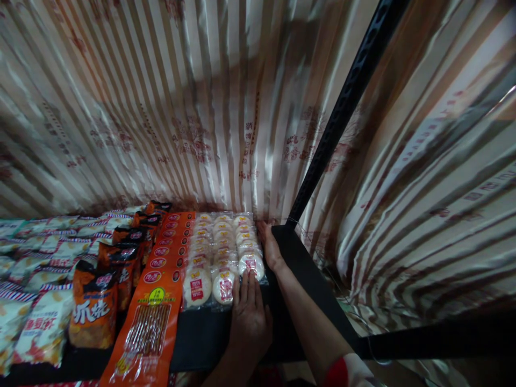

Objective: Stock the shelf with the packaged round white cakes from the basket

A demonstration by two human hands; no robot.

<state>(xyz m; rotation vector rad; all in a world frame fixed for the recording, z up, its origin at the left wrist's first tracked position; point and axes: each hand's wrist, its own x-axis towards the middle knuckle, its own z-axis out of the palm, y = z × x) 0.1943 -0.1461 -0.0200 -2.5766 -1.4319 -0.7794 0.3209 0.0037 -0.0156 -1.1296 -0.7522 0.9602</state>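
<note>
Three rows of round white crackers in clear wrappers with red labels (195,289) lie overlapped on a black shelf (201,337). My left hand (250,314) rests at the near end of the rightmost row, its straight fingers touching the front wrapped cracker (250,262). Along that row's right side, my right hand (271,248) is set on edge with its fingers stretched out toward the back. Neither hand is closed around a packet. Left of the crackers runs a row of overlapped orange flat packs of brown sticks (147,328).
Orange-and-black snack bags (94,309) and white snack bags (44,325) stand in rows on the left. A black perforated post (334,118) rises at the shelf's back right corner. Striped, printed sheeting (226,107) hangs behind and on the right.
</note>
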